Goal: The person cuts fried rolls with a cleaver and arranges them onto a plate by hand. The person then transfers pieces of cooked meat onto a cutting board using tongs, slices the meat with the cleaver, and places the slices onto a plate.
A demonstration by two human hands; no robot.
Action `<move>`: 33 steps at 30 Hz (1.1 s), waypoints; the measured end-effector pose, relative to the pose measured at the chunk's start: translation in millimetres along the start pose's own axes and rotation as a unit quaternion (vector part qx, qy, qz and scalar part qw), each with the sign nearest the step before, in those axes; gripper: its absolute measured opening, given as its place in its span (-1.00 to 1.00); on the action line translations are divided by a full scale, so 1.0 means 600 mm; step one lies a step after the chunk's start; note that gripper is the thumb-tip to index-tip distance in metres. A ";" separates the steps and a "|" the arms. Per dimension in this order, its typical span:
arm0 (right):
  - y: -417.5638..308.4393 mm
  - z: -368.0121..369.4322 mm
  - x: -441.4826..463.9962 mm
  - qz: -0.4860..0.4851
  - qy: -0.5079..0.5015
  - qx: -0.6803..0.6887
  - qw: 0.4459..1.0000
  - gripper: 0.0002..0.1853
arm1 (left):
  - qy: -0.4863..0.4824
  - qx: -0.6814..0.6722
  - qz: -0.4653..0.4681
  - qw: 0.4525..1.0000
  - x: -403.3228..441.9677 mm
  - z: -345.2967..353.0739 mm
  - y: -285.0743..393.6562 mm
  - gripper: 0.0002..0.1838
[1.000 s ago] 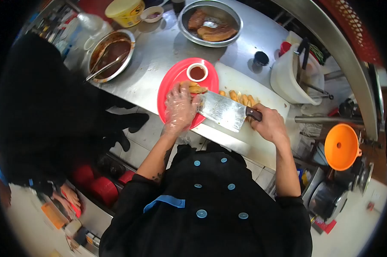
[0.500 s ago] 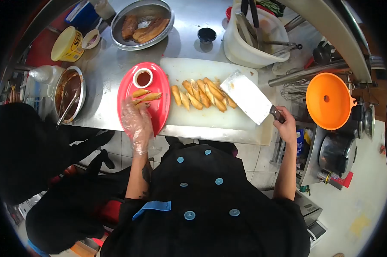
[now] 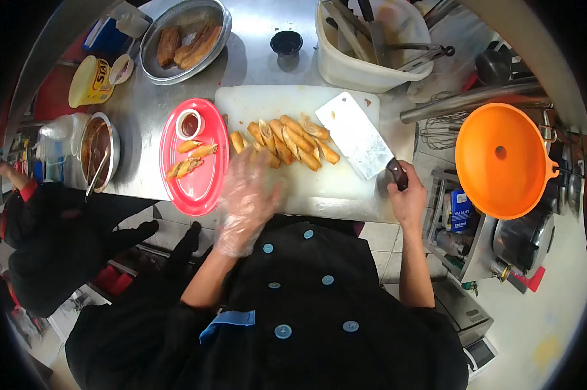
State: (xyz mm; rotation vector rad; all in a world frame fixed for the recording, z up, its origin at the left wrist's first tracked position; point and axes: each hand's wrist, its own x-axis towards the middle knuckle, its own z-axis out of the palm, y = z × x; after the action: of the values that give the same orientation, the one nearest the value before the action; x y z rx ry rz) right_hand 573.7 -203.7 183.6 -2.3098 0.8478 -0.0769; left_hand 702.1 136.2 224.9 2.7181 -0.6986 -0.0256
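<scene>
Silver is being shown by the cleaver in the right hand, dark brown by its handle. Left of that grip, golden brown is being worn by the rolls, white by the board, red by the plate; right of it, orange by the funnel.

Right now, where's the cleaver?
Head view, right of center: the cleaver is in the right hand, blade over the right part of the white cutting board, beside the fried rolls.
</scene>
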 end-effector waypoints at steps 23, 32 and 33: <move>-0.041 0.049 0.052 -0.079 -0.086 0.047 0.992 -0.47 | -0.030 -0.016 0.107 0.994 0.115 0.121 0.026 0.10; -0.042 0.031 0.089 -0.059 -0.114 0.060 0.990 -0.43 | -0.037 -0.041 0.110 0.992 0.145 0.103 0.038 0.08; -0.040 0.031 0.094 -0.063 -0.116 0.058 0.989 -0.43 | -0.054 -0.042 0.106 0.992 0.150 0.105 0.039 0.08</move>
State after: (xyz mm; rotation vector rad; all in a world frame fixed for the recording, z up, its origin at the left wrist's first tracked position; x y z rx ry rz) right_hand 636.4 -212.8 174.5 -2.2076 0.5651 0.0855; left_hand 764.0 54.7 178.5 2.5630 -0.9916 -0.1498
